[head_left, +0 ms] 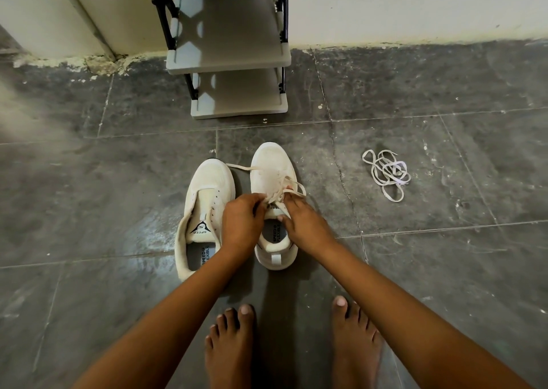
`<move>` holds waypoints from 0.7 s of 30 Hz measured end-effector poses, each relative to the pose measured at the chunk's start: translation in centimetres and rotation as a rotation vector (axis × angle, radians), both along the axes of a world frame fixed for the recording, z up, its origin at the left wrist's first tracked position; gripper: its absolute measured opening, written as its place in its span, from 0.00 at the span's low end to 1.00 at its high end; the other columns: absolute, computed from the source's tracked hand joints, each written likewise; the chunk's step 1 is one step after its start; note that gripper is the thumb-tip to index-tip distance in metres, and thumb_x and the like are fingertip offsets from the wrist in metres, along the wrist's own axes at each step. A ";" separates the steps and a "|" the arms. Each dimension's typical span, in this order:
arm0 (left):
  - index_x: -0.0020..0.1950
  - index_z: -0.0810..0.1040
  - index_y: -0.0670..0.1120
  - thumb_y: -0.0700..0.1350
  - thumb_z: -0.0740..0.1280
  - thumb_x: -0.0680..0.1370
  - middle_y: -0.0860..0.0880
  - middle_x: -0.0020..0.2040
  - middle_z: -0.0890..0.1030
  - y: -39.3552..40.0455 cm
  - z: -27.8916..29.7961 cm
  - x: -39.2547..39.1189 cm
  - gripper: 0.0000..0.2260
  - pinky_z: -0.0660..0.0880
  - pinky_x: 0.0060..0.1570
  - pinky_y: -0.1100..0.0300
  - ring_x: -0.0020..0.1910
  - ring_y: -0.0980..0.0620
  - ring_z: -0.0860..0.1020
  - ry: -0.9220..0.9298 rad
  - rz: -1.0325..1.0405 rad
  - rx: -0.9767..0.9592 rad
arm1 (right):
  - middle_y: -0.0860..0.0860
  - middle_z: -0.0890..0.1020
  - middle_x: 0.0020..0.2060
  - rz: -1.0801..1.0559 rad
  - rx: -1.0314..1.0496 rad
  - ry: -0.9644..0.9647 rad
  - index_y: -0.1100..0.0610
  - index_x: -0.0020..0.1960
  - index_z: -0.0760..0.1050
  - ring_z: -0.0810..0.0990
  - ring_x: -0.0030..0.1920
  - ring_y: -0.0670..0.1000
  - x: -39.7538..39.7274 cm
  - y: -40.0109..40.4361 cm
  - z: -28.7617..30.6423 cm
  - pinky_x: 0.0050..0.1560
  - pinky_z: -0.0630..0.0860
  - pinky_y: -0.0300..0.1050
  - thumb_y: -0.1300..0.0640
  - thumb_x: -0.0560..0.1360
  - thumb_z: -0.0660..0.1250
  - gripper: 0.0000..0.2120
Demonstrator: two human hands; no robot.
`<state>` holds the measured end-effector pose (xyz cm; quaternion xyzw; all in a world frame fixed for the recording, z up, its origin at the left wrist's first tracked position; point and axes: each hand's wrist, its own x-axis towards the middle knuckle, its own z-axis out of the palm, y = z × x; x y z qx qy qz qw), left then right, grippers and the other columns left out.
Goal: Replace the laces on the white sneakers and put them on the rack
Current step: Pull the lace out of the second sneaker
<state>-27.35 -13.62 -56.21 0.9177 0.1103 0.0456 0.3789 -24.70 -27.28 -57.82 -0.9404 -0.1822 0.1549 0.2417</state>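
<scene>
My bare feet (pixel 231 350) at the bottom of view, standing on dark tiled floor (pixel 89 211); I'm bent over the pair just ahead of my toes.

Left hand (pixel 241 222) fingers curled, pinching the lace (pixel 284 190) at the tongue of the right shoe (pixel 274 169). Right hand (pixel 305 225) also curled in, fingertips on the same lace near the top eyelets, thumb against the tongue. Both gripping the lace, looks like a pull or loosen at the upper eyelets. Can't tell if this lace is going out or coming in; one loose end trails left across the toe toward the other shoe.

Left shoe (pixel 204 211) touching or just beside the right one, toes pointing away from me. No lace in it, eyelet holes bare, tongue flopped open, so it's waiting its turn. Heels face me probably so I can work the eyelets from above.

Writing: tongue label on the left shoe reads "SPEED" under a black triangle logo. Both insoles read "SPEED FLEXIBLE".

Further right, well apart from the shoes, a loose lace pile (pixel 387 173) on the floor; old or new, cannot say.

Farthest: rack (pixel 231 59) against the wall (pixel 415 6), straight ahead of the shoes, visible shelves bare. Neither shoe on it yet.
</scene>
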 end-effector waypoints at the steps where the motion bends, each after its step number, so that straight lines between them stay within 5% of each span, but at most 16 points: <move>1: 0.60 0.79 0.40 0.41 0.64 0.79 0.42 0.54 0.82 0.0 0.0 -0.2 0.12 0.71 0.50 0.61 0.51 0.45 0.80 -0.011 0.000 0.034 | 0.55 0.61 0.74 0.001 -0.002 -0.003 0.58 0.75 0.55 0.59 0.73 0.54 0.0 0.0 0.0 0.70 0.59 0.44 0.55 0.80 0.57 0.25; 6: 0.66 0.73 0.43 0.39 0.68 0.76 0.51 0.50 0.80 0.1 0.1 -1.4 0.18 0.73 0.50 0.65 0.48 0.57 0.79 -0.130 0.130 -0.121 | 0.54 0.62 0.74 0.014 -0.009 -0.019 0.58 0.75 0.56 0.60 0.73 0.54 0.0 -0.1 -0.1 0.70 0.59 0.44 0.54 0.81 0.57 0.25; 10: 0.62 0.78 0.42 0.41 0.67 0.77 0.46 0.53 0.83 0.1 -0.3 -1.4 0.14 0.70 0.50 0.66 0.51 0.51 0.81 -0.109 0.129 -0.048 | 0.55 0.62 0.74 0.014 -0.001 -0.023 0.58 0.75 0.57 0.61 0.73 0.54 0.0 -0.1 -0.2 0.70 0.60 0.44 0.54 0.81 0.57 0.25; 15: 0.66 0.74 0.43 0.40 0.67 0.77 0.48 0.53 0.82 -0.1 -0.1 -1.6 0.17 0.71 0.52 0.66 0.51 0.56 0.79 -0.151 0.138 -0.094 | 0.54 0.61 0.74 0.013 -0.010 -0.022 0.58 0.75 0.56 0.60 0.73 0.54 0.0 -0.2 -0.2 0.70 0.58 0.43 0.54 0.81 0.56 0.25; 21: 0.66 0.75 0.42 0.43 0.64 0.79 0.42 0.52 0.82 0.2 -0.8 -1.2 0.15 0.71 0.45 0.61 0.47 0.45 0.81 -0.110 0.014 0.138 | 0.55 0.62 0.74 0.008 -0.006 -0.022 0.58 0.75 0.57 0.62 0.72 0.54 0.0 -0.1 -0.2 0.69 0.61 0.44 0.54 0.81 0.57 0.25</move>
